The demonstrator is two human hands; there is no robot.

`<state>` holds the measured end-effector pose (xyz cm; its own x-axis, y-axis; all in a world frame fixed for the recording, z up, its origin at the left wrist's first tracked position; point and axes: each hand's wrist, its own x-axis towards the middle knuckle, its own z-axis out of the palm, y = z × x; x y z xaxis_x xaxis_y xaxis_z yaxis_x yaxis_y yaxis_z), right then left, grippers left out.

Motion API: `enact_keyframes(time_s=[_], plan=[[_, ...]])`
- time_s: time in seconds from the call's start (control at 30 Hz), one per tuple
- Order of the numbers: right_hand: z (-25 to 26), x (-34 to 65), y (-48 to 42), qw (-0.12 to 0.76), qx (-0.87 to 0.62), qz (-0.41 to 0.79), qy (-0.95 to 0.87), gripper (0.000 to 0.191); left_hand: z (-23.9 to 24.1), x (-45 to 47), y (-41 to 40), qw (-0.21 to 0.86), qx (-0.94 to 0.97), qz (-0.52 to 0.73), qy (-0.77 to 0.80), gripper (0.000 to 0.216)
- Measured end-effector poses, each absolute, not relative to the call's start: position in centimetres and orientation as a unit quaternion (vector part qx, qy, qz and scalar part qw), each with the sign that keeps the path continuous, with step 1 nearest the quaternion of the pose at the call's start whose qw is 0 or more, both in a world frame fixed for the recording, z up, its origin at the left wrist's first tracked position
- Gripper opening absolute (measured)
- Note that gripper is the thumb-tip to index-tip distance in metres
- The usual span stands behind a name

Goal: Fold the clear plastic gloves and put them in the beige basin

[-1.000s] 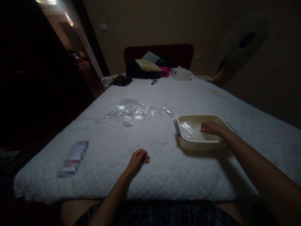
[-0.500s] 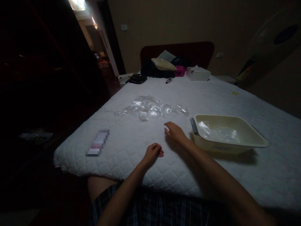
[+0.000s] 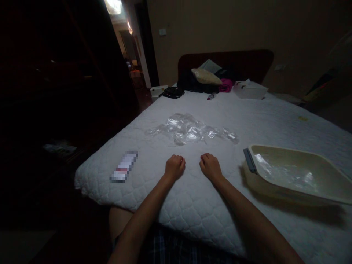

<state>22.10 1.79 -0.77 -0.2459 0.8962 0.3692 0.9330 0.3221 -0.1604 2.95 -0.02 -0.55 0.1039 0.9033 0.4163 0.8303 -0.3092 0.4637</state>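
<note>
My left hand [image 3: 174, 167] and my right hand [image 3: 210, 167] rest side by side on the white quilted mattress [image 3: 192, 205], both curled into loose fists with nothing visible in them. Just beyond them lies a crumpled heap of clear plastic bags [image 3: 189, 129]. To the right stands a cream plastic basin [image 3: 295, 176] with clear plastic inside it; my right hand is a hand's width left of its rim. A small flat packet [image 3: 123, 171] lies to the left of my left hand.
At the headboard end lie a pillow [image 3: 205, 76], dark and pink clothes [image 3: 226, 85], a white box [image 3: 250, 90] and a small bottle [image 3: 211, 96]. The mattress edge drops off to a dark floor on the left. A lit doorway [image 3: 129, 47] shows behind.
My right hand left the basin and came to rest beside my left hand, closing into a fist. The view swung left, so the basin now sits further right.
</note>
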Motion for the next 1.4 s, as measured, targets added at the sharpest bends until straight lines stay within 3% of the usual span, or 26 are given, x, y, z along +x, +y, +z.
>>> enact_keyframes(time_s=[0.2, 0.5, 0.77, 1.0, 1.23, 1.4], plan=[[-0.2, 20.1, 6.3, 0.241, -0.570, -0.060, -0.783, 0.033, -2.4, 2.0, 2.3, 0.005, 0.733, 0.305, 0.608, 0.021], [-0.1, 18.5, 11.8, 0.201, -0.568, -0.095, -0.793, 0.042, -2.7, 2.2, 2.1, -0.007, 0.741, 0.303, 0.599, 0.019], [-1.9, 18.1, 10.0, 0.153, -0.581, -0.098, -0.793, 0.025, -2.7, 2.3, 2.2, -0.007, 0.740, 0.306, 0.600, 0.019], [-2.1, 18.7, 5.7, 0.230, -0.589, -0.068, -0.772, 0.008, -2.7, 2.3, 1.8, -0.008, 0.741, 0.307, 0.597, 0.019], [-2.8, 19.3, 1.3, 0.369, -0.575, 0.011, -0.730, 0.036, -2.6, 2.4, 0.6, -0.013, 0.744, 0.319, 0.587, 0.017], [-2.4, 19.5, -2.1, 0.437, -0.553, 0.097, -0.702, 0.022, -2.4, 3.0, -1.1, 0.082, 0.713, 0.407, 0.565, 0.011]])
